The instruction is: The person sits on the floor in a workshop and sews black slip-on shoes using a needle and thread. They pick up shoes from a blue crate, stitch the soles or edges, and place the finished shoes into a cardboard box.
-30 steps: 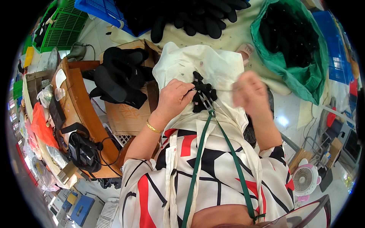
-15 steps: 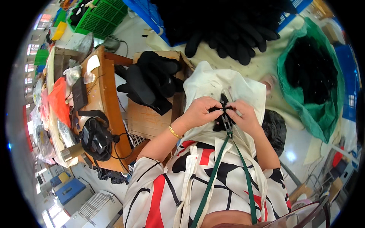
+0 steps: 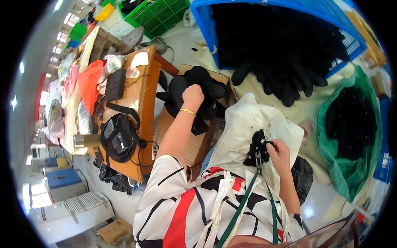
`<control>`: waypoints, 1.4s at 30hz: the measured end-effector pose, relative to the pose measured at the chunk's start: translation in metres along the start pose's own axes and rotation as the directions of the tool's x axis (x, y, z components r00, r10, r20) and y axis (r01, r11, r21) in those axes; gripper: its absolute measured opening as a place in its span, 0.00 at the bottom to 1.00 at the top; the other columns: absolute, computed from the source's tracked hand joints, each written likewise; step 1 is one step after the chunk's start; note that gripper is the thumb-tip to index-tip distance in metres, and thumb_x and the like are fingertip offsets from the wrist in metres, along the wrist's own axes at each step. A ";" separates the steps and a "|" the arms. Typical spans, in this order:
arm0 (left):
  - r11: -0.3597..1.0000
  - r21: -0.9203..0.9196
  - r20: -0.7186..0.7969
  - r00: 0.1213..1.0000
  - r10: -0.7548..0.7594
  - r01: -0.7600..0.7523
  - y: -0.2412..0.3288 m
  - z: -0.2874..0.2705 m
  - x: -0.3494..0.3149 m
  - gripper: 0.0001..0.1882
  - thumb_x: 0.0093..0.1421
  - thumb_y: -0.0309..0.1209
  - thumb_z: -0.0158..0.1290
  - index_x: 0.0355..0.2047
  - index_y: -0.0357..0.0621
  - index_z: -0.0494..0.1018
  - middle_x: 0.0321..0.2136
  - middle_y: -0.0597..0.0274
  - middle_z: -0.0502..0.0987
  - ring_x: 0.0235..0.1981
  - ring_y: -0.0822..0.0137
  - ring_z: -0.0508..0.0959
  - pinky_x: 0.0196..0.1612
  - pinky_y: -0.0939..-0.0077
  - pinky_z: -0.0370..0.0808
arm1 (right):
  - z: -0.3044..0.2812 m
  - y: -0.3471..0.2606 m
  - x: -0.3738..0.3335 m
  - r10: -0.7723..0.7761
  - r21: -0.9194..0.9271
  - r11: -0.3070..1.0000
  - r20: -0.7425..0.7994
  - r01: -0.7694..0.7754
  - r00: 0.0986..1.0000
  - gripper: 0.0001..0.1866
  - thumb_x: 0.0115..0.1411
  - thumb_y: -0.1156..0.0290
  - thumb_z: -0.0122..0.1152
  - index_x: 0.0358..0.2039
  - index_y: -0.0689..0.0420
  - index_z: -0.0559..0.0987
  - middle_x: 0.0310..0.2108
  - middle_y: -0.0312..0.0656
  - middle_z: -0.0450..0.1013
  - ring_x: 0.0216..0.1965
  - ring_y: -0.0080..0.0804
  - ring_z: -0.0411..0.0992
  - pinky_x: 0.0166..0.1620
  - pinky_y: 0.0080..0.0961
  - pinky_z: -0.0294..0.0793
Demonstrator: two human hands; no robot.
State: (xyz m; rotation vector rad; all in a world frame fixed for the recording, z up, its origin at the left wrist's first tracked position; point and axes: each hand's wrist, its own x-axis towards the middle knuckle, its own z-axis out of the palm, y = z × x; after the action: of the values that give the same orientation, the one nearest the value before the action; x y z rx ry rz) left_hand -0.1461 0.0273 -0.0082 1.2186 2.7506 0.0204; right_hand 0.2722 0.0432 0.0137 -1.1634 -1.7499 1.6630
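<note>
My left hand [image 3: 193, 96] reaches out to a pile of black glove-like fabric pieces [image 3: 210, 89] on a cardboard box. Its fingers are closed down on the pile, and their tips are hidden. Over my lap, my right hand [image 3: 279, 153] pinches the edge of a small bunched black fabric piece [image 3: 255, 148]. Metal thread snips [image 3: 258, 159] lie against that piece, hanging from a green cord [image 3: 240, 204] around my neck. A cream cloth [image 3: 244, 118] covers my lap beneath it.
A blue crate [image 3: 205, 29] heaped with black fabric pieces stands ahead. At the right is a green sack [image 3: 326, 165] with more black pieces. A wooden table [image 3: 144, 103] bearing a black bag [image 3: 120, 138] stands left, close to the cardboard box [image 3: 194, 146].
My left hand has left the lap and moved forward and left onto the black pile. My right hand stays at the lap with the small black piece. The view has shifted left.
</note>
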 end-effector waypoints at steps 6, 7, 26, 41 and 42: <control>0.966 -0.029 -0.176 0.952 0.249 -0.258 0.032 -0.047 -0.030 0.07 0.53 0.27 0.47 0.24 0.40 0.75 0.26 0.46 0.80 0.31 0.48 0.82 0.34 0.56 0.78 | 0.000 -0.008 0.006 -0.002 0.302 0.953 -0.106 0.034 0.994 0.06 0.66 0.73 0.56 0.40 0.62 0.76 0.31 0.29 0.71 0.33 0.14 0.67 0.38 0.13 0.67; 0.922 -0.079 -0.239 0.905 0.351 -0.378 0.038 -0.052 -0.043 0.05 0.50 0.26 0.47 0.23 0.41 0.73 0.24 0.47 0.78 0.29 0.47 0.80 0.33 0.53 0.76 | -0.002 -0.007 0.009 -0.053 0.288 0.953 -0.147 0.094 0.988 0.06 0.67 0.73 0.54 0.41 0.61 0.75 0.31 0.28 0.70 0.32 0.13 0.65 0.38 0.11 0.65; 0.277 -0.174 -0.352 0.322 0.879 -0.945 0.064 -0.009 -0.163 0.14 0.51 0.30 0.54 0.39 0.40 0.73 0.22 0.64 0.72 0.25 0.64 0.75 0.28 0.71 0.74 | 0.033 0.000 0.058 -0.251 -0.243 0.955 -0.348 0.172 0.903 0.09 0.66 0.68 0.54 0.38 0.62 0.74 0.29 0.43 0.72 0.30 0.33 0.68 0.36 0.28 0.69; 0.655 -0.607 0.188 0.719 0.669 -0.450 0.096 -0.009 -0.213 0.20 0.56 0.42 0.59 0.34 0.34 0.71 0.30 0.45 0.75 0.36 0.48 0.76 0.41 0.58 0.74 | 0.037 0.016 0.073 -0.160 -0.175 0.978 -0.265 0.116 0.951 0.11 0.67 0.66 0.53 0.37 0.63 0.73 0.29 0.40 0.71 0.32 0.27 0.65 0.39 0.26 0.69; 0.630 -0.696 0.215 0.738 0.640 -0.343 0.097 -0.006 -0.215 0.19 0.56 0.40 0.59 0.34 0.34 0.70 0.31 0.47 0.75 0.36 0.50 0.76 0.41 0.59 0.74 | 0.038 0.016 0.073 -0.166 -0.167 0.978 -0.264 0.124 0.950 0.11 0.67 0.66 0.53 0.37 0.63 0.73 0.29 0.40 0.71 0.32 0.27 0.66 0.39 0.26 0.69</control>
State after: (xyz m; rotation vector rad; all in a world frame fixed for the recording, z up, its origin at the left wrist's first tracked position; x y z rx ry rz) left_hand 0.0677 -0.0662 0.0288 1.4947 1.6884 0.5814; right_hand 0.2065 0.0792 -0.0244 -1.2331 -1.7546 1.2354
